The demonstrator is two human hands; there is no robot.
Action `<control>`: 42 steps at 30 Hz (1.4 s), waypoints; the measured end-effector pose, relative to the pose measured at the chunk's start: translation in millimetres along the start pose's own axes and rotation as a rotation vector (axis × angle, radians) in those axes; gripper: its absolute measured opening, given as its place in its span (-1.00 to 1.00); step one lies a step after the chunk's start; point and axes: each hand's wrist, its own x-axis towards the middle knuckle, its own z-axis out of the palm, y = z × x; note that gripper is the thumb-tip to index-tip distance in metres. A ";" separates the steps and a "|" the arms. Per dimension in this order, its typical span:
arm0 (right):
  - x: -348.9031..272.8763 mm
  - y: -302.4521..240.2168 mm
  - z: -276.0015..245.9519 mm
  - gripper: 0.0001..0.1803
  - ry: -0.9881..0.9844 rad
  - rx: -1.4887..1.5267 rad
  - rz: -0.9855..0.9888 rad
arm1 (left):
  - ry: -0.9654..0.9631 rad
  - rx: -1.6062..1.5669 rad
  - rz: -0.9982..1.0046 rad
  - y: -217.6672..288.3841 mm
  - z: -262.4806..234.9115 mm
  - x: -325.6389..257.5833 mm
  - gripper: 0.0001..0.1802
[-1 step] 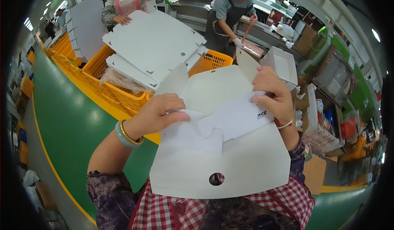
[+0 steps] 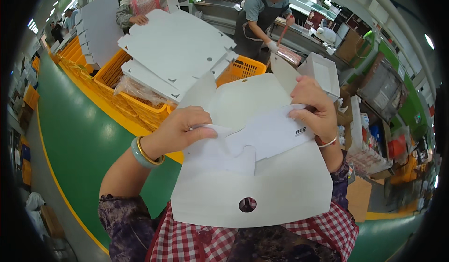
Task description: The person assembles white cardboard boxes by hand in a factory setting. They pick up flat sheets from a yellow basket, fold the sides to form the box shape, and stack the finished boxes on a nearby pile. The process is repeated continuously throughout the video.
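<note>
In front of my body I hold a white cardboard box (image 2: 290, 182), partly folded, with a round hole in its near panel. My left hand (image 2: 182, 127) is closed on a left flap, thumb on top and fingers curled behind. My right hand (image 2: 314, 107) pinches the right flap near a small dark printed mark, its fingers partly hidden behind the board. Between the hands the two flaps meet, a curved notch in the left one lying over or against the other; which is on top is hard to tell. Farther side panels stand up and lean outward.
Flat white cardboard sheets (image 2: 177, 47) lie stacked on yellow crates (image 2: 140, 104) ahead left, with a co-worker's hand on them. Another person (image 2: 256, 23) holds a red-handled tool by a counter. A white open box (image 2: 322, 72) stands at right. Green floor (image 2: 75, 140) spreads left.
Almost nothing differs. The box and my right hand have shifted very slightly to the right; both hands keep their hold.
</note>
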 end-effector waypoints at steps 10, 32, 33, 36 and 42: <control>-14.9 -40.4 -3.0 -0.72 -0.543 -0.210 0.178 | -0.124 -0.112 -0.189 29.1 15.0 1.4 -0.76; -47.0 -50.2 -6.8 -0.73 -0.566 0.068 0.260 | -0.143 0.010 0.079 41.2 38.1 27.3 -0.78; -47.0 -50.4 -4.8 -0.72 -0.579 0.080 0.251 | -0.137 0.004 0.081 41.1 39.9 27.7 -0.78; -50.9 -52.3 -4.2 -0.72 -0.596 0.036 0.286 | -0.119 -0.008 0.120 39.1 42.1 29.9 -0.79; -52.9 -56.0 -5.9 -0.76 -0.592 -0.109 0.273 | -0.073 0.063 0.065 44.3 41.0 23.4 -0.81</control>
